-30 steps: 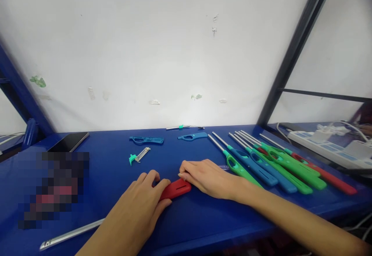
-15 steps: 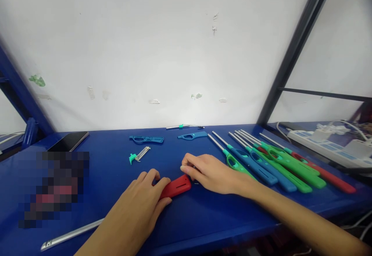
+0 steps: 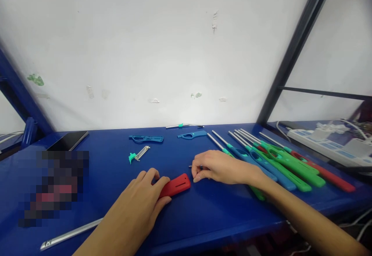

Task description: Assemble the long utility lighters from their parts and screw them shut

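Left hand point(image 3: 145, 196): lower centre of the frame, back upward, forearm rising from the bottom edge; fingers and thumb closed on the sides of the red handle point(image 3: 176, 185). 
Right hand point(image 3: 219, 166): right of centre, forearm slanting in from the lower right corner; fingers curled about a thin tool point(image 3: 190, 166), mostly hidden, its tip projecting leftward; thumb below, apart from the handle. 
Red handle: centre, below mid-height, on the blue table point(image 3: 186, 225); long axis nearly level, rising slightly rightward; rounded end towards the right hand, other end hidden under the left fingers.
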`<state>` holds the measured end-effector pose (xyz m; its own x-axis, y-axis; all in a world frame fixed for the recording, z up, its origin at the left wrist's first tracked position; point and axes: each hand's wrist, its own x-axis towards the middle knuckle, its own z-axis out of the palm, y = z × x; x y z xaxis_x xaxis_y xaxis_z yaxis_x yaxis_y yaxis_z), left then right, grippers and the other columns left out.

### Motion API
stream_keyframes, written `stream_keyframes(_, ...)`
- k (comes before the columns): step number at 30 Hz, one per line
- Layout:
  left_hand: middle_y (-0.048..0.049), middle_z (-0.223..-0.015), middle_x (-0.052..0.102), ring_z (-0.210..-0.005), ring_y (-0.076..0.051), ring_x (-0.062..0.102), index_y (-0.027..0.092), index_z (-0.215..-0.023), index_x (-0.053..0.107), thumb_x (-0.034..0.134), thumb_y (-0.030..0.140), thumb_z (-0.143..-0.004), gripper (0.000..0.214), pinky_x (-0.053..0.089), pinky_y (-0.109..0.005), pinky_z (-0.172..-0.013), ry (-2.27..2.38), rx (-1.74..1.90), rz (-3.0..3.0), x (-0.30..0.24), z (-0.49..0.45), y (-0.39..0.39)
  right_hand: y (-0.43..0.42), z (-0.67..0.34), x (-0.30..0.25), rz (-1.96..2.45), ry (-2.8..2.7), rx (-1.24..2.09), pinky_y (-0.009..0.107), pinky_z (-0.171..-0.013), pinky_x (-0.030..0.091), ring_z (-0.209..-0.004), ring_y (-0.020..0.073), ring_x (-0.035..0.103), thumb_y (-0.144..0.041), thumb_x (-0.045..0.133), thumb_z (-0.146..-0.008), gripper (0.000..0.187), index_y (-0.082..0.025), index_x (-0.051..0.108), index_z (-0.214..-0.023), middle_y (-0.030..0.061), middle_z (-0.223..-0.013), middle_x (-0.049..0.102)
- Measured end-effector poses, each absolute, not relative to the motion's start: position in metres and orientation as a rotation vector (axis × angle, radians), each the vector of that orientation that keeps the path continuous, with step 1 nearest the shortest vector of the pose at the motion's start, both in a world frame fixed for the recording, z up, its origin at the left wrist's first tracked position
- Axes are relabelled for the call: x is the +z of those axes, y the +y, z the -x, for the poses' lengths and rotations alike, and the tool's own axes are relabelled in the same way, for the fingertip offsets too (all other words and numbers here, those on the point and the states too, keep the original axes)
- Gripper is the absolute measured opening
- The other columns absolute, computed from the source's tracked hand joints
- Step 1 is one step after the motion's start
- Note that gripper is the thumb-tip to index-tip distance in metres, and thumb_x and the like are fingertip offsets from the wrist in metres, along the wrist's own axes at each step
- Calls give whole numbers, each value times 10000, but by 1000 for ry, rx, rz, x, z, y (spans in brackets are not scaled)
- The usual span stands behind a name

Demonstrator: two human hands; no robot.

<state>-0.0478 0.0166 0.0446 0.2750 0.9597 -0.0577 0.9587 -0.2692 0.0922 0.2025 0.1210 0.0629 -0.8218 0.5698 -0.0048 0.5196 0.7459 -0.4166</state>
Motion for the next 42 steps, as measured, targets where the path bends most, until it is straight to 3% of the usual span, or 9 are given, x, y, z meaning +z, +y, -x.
stream_keyframes(5,-113,-1274,655,-1152,-310,655,254,-1326,705,524,251,-1091,297,540,-521,-1044,1832,-12,-2414,44,46,17,118,-203,66,841,-2745,614,272,-760,443,-837,184,673,-300,685,-1051,130,-208,747,-982,21,-970,758)
stream_keyframes(10,-125,-1296,635,-1178,-333,633,222,-1356,685,499,245,-1107,311,524,-567,-1045,1826,-64,-2403,46,43,17,111,-197,68,845,-2734,624,273,-719,436,-733,173,656,-303,564,-1103,230,-195,723,-978,20,-871,745)
stream_keyframes(16,-127,-1289,639,-1164,-340,637,226,-1369,684,505,246,-1105,320,531,-566,-1025,1839,-60,-2421,44,42,18,106,-193,67,891,-2730,593,300,-749,420,-826,202,654,-263,507,-1102,229,-193,706,-1013,51,-950,755)
stream_keyframes(20,-124,-1282,645,-1161,-339,643,236,-1368,686,518,253,-1100,317,536,-560,-1020,1851,-40,-2436,42,43,17,109,-202,70,889,-2771,666,268,-656,415,-744,174,647,-394,713,-1011,176,-222,748,-1016,10,-885,739)
stream_keyframes(24,-117,-1258,660,-1097,-327,663,246,-1327,710,535,248,-1087,297,563,-536,-967,1870,44,-2497,34,47,17,110,-205,70,774,-2831,830,220,-588,435,-704,139,629,-467,901,-835,307,-237,791,-1006,-20,-873,699)
stream_keyframes(29,-106,-1200,674,-1013,-302,672,256,-1274,734,552,239,-1065,278,577,-491,-909,1866,135,-2606,21,52,20,107,-194,60,501,-2796,938,205,-691,496,-793,137,653,-361,802,-959,178,-221,833,-1065,8,-944,704)
stream_keyframes(35,-112,-1186,671,-1015,-316,665,252,-1307,723,542,241,-1064,303,575,-490,-885,1892,153,-2637,17,55,24,108,-189,51,522,-2746,866,237,-856,505,-928,172,703,-222,752,-999,113,-213,825,-913,21,-951,738)
stream_keyframes(39,-104,-1168,669,-1007,-320,663,255,-1293,726,551,236,-1058,294,576,-489,-869,1898,140,-2637,17,56,24,107,-191,53,573,-2664,906,252,-819,510,-872,167,682,-230,740,-1005,122,-212,791,-896,21,-951,722)
stream_keyframes(42,-107,-1188,668,-1013,-316,660,253,-1308,718,552,240,-1062,297,579,-495,-881,1901,99,-2612,20,54,23,106,-192,54,640,-2526,1019,221,-642,521,-706,138,667,-284,683,-1037,129,-203,749,-962,7,-858,711)
